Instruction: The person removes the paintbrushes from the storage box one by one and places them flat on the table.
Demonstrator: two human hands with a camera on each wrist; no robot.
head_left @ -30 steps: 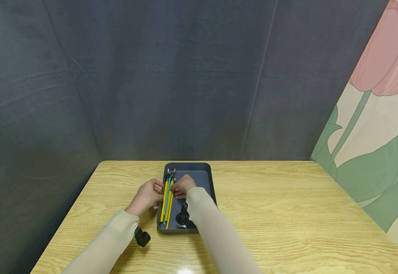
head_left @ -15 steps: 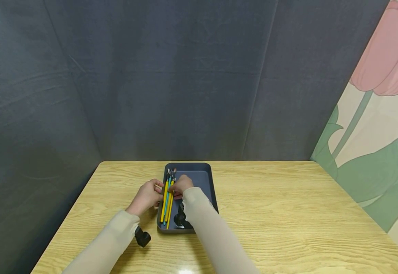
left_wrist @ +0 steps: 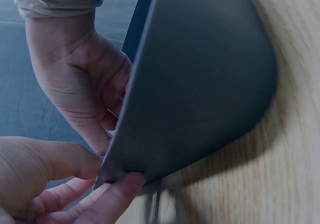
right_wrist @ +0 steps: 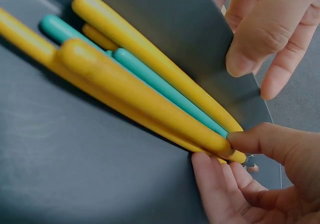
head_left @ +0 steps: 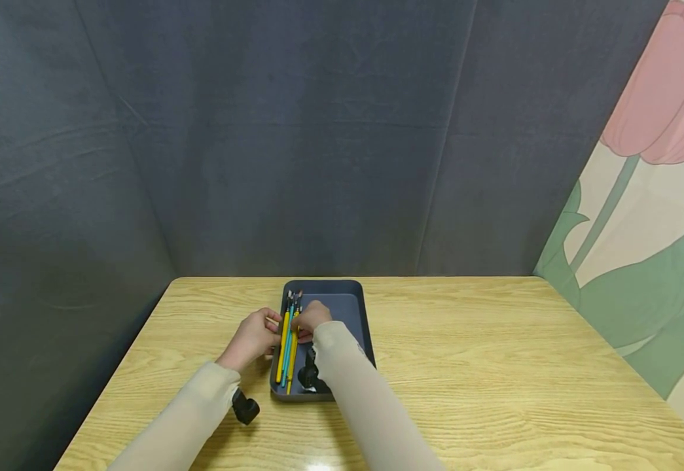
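Observation:
Inside a dark grey tray [head_left: 342,301], several paintbrushes with yellow and teal handles lie lengthwise along the left wall, bristles toward the far end. My right hand [head_left: 313,316] reaches into the tray from the right. In the right wrist view its thumb and fingers pinch a yellow paintbrush [right_wrist: 135,96] near the bristle end, close against another yellow handle. A teal paintbrush [right_wrist: 165,86] lies beside it. My left hand [head_left: 252,339] holds the tray's left wall [left_wrist: 200,78], thumb at the rim and fingers against the outside. The bristles are mostly hidden in the right wrist view.
The tray stands on a wooden table [head_left: 483,366], near its far edge. Behind rises a dark grey curtain [head_left: 318,144]. A panel with a printed tulip [head_left: 654,98] stands at the right. Black wrist cameras hang below both sleeves.
My right hand has moved slightly left, closer to the brushes. The yellow handles on the right of the bundle have shifted a little. My left hand has stayed on the tray wall.

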